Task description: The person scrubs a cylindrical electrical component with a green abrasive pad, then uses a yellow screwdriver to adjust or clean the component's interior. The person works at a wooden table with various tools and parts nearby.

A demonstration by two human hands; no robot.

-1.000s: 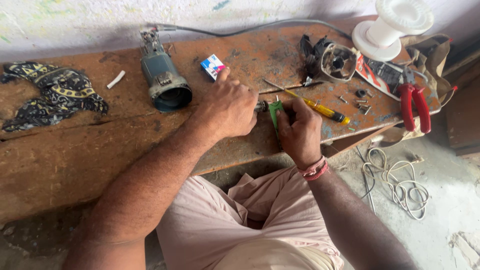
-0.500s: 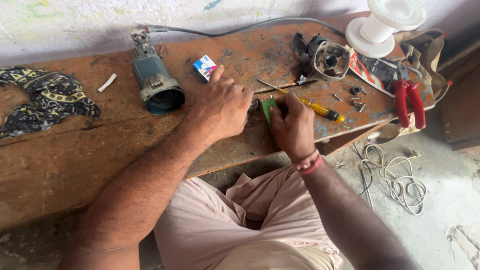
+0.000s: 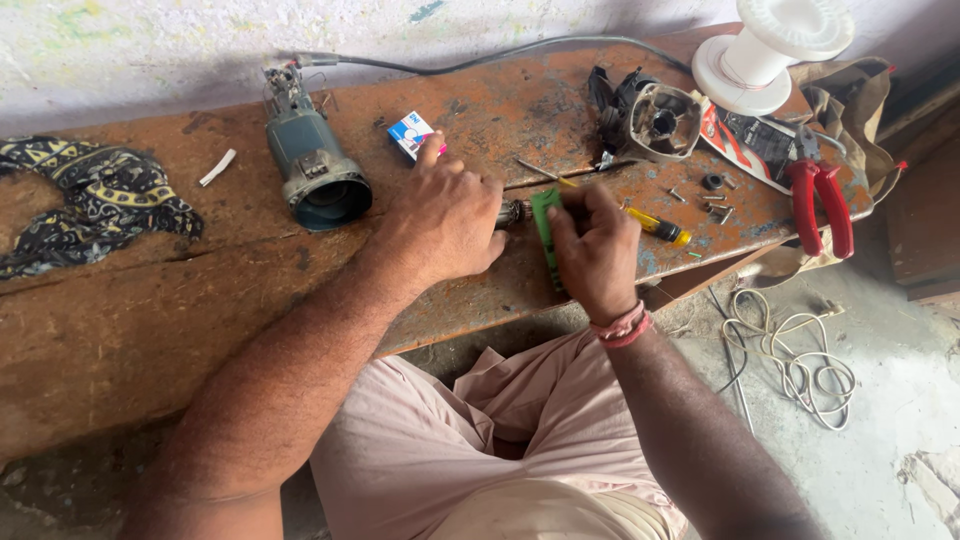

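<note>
Both hands meet mid-bench: the left hand (image 3: pixel 445 215) closes over what looks like a small metal rotor (image 3: pixel 514 211), stiff, dense, best gripped round its body, axis running left-right, while the right hand (image 3: pixel 593 248) pinches a light green strip (image 3: pixel 546 232) lying near-to-far on the rusty bench (image 3: pixel 150 310).

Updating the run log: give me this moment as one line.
left hand: holds a small metal part on bench | right hand: grips green strip against the part | nearby: motor housing, screwdriver, red pliers
</note>
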